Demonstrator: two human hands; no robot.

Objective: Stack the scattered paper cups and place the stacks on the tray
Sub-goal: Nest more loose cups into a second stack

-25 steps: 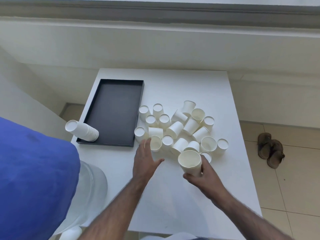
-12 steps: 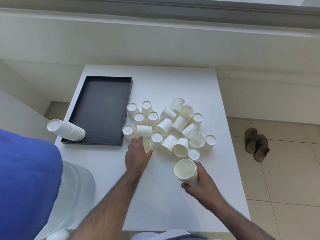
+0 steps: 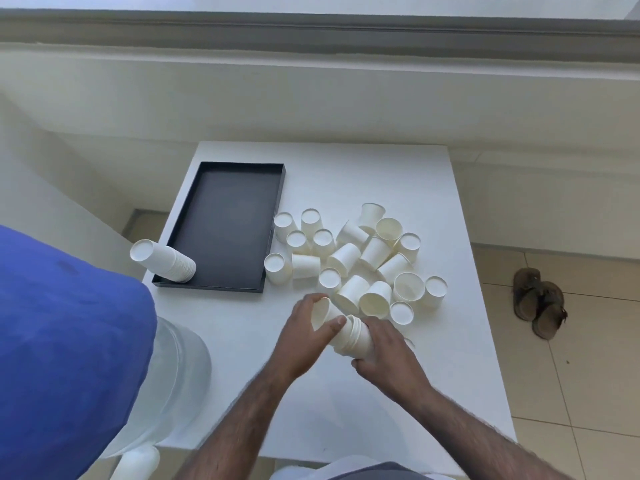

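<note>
White paper cup (image 3: 320,311) pinched in my left hand (image 3: 304,336), touching the short stack (image 3: 355,339) gripped by my right hand (image 3: 388,358); scattered cups (image 3: 349,258) lie just beyond both hands on the surface (image 3: 381,174), black tray (image 3: 225,223) to their left.

Paper cups (image 3: 346,258) scattered beside black tray (image 3: 228,220), inverted stack (image 3: 166,261) in its near-left corner, small stack (image 3: 355,338) held sideways

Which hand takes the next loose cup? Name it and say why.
Left. The right hand grips the stack; the left hand holds only the single cup entering it, and loose cups lie just beyond.
</note>
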